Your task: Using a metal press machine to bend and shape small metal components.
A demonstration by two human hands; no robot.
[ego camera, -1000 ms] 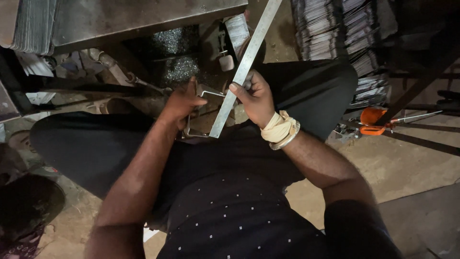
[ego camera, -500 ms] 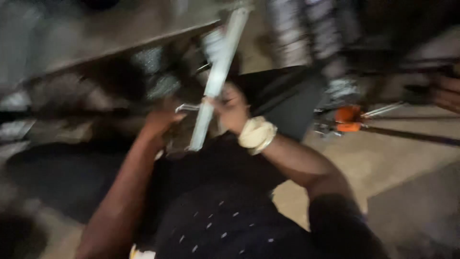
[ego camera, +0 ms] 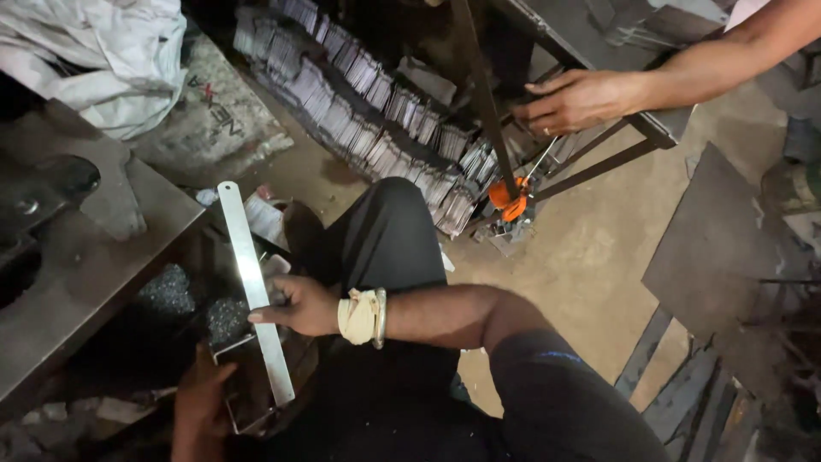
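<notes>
Floor of bare packed earth lies to the far side of the right hand's knuckles, the widest open room in view. Nearer the fingertips stands a grey metal counter, its edge close above the work, which limits any swing that way. A long row of stacked metal pieces runs beyond the raised knee.

A co-worker's hand rests on a dark frame well apart from the work, just above an orange clamp.

Steel strip: long, flat and bright, judged stiff, fairly light, smooth-faced and likely slippery, with thin edges that could cut. It passes under the right hand's fingers, one end well above them towards the counter and the other just below, lying across a small wire frame.

The right hand, wrapped at the wrist with a cloth band, has its fingers closed on the strip near mid-length, which looks the sound place to hold, on the flat faces rather than the edges. The left hand sits below, its fingers round the frame's near side; how tight I cannot tell, as shadow covers them. The frame looks thin and easily bent.
</notes>
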